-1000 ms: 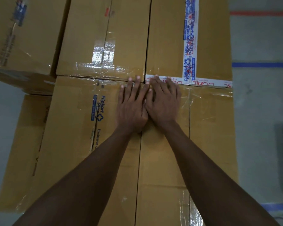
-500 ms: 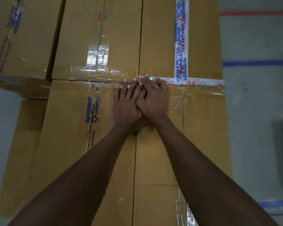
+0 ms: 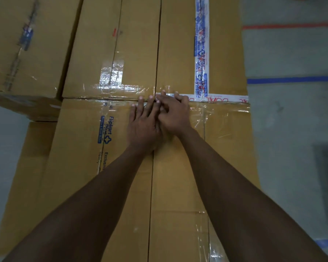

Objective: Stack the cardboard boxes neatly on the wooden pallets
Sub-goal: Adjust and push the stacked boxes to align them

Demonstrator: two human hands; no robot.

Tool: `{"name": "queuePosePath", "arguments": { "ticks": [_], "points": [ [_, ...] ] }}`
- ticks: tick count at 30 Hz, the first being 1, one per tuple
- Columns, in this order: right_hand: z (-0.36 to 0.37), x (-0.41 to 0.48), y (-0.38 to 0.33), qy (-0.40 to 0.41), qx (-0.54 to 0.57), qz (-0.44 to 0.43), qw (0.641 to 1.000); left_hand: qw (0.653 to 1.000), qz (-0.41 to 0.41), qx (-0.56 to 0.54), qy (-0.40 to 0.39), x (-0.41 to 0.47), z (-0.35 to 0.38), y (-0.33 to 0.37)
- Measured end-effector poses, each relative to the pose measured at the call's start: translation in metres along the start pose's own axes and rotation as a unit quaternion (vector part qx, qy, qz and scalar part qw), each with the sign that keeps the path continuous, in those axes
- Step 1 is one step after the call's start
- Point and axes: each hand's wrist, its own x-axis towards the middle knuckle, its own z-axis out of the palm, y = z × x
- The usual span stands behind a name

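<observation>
My left hand (image 3: 142, 127): flat, fingers straight, pressing the box top.
My right hand (image 3: 175, 115): loose, overlapping the left, gripping nothing.
Cardboard boxes (image 3: 170, 186): smooth brown rectangles, glossy-taped, butted edge to edge beneath my palms.
White printed tape (image 3: 201, 53): at 1 o'clock.

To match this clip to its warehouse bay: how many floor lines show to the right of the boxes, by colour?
Orange: 1, the orange line
Blue: 2, the far blue line and the near blue line, which the frame cuts off at the bottom right
Total: 3
</observation>
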Motion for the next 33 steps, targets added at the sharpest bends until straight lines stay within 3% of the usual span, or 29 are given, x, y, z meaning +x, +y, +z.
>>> {"name": "queuePosePath", "arguments": {
  "ticks": [2,3,6,9,12,18,22,26,33],
  "points": [
    [-0.019,0.004,-0.005,-0.082,0.103,0.028,0.991,1.000,-0.002,0.011,-0.010,0.001,-0.008,0.002],
    [-0.031,0.003,-0.010,-0.084,0.181,0.054,0.978,1.000,-0.002,0.018,-0.020,0.001,-0.013,0.003],
    [-0.061,-0.027,-0.026,0.002,0.366,0.146,0.919,0.996,-0.004,0.046,-0.074,0.001,-0.027,0.004],
    [-0.066,-0.094,-0.034,0.038,0.415,0.168,0.893,0.988,-0.019,0.044,-0.144,-0.035,-0.037,0.016],
    [-0.063,-0.167,-0.030,0.018,0.434,0.219,0.874,0.986,-0.014,0.036,-0.162,-0.098,-0.047,0.039],
    [-0.070,-0.300,-0.037,-0.043,0.404,0.307,0.861,0.971,-0.107,-0.014,-0.214,-0.262,-0.061,0.084],
    [-0.083,-0.360,-0.042,-0.089,0.291,0.281,0.910,0.961,-0.164,-0.050,-0.215,-0.344,-0.081,0.113],
    [-0.105,-0.421,-0.037,-0.135,0.104,0.217,0.961,0.960,-0.165,-0.062,-0.216,-0.403,-0.120,0.133],
    [-0.144,-0.493,-0.036,-0.119,0.034,0.207,0.970,0.977,-0.130,-0.080,-0.147,-0.441,-0.167,0.142]
  ]
}}
